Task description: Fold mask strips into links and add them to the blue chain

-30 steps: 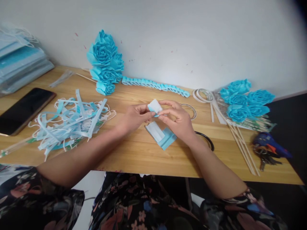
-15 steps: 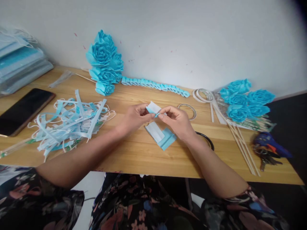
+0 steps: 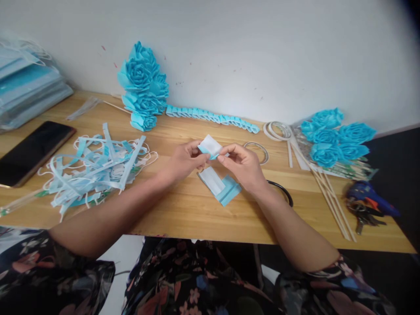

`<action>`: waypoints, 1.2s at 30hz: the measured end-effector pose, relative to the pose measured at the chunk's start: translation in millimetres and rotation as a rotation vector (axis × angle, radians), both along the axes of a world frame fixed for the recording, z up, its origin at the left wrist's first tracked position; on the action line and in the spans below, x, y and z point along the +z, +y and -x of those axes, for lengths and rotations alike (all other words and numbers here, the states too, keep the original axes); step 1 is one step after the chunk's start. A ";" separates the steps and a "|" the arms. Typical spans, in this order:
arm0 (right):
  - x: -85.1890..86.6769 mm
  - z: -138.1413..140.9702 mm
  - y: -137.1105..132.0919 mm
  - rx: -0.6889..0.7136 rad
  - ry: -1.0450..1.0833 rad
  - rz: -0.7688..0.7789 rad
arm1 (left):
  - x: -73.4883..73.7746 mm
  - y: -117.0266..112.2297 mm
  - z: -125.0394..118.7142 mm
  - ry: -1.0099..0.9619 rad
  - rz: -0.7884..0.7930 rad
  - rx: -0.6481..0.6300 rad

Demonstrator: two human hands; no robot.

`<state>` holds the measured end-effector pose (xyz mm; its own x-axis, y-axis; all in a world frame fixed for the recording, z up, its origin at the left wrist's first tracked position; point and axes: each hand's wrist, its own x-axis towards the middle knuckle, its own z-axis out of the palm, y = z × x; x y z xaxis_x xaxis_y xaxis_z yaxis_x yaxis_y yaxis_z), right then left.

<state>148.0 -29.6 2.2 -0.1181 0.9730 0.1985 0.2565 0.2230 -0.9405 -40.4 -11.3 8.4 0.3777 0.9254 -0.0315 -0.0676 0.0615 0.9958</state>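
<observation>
Left hand [image 3: 184,160] and right hand [image 3: 243,164] both pinch the piece [image 3: 210,145]; uneven pull could skew its blue edge

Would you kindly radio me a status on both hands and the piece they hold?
Left hand, right hand: pinching one white-and-blue piece. Loose pieces lie on table, close by.

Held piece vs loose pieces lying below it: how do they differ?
Held piece is pinched by left hand and right hand; loose pieces lie on the table. Held piece shows white with a blue near edge; loose pieces show one white face, one blue. Shared: white-and-blue colouring.
</observation>
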 end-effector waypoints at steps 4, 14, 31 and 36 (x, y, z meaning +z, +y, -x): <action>1.4 0.6 -0.5 -0.008 -0.011 0.001 | -1.0 -0.1 -0.4 0.009 -0.033 -0.007; 1.2 1.3 -0.1 -0.008 0.030 0.000 | -0.2 -1.7 -0.1 0.025 -0.059 -0.027; 0.0 1.5 -1.4 0.168 0.080 0.104 | -1.7 -1.3 1.1 0.032 -0.066 0.013; 0.1 0.0 -1.9 0.158 0.108 0.126 | -1.7 -1.4 1.2 0.018 -0.067 0.008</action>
<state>148.1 -31.5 2.3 -0.2554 0.9620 0.0964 0.1236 0.1313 -0.9836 -41.6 -12.7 6.7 0.3706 0.9285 0.0237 -0.0494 -0.0058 0.9988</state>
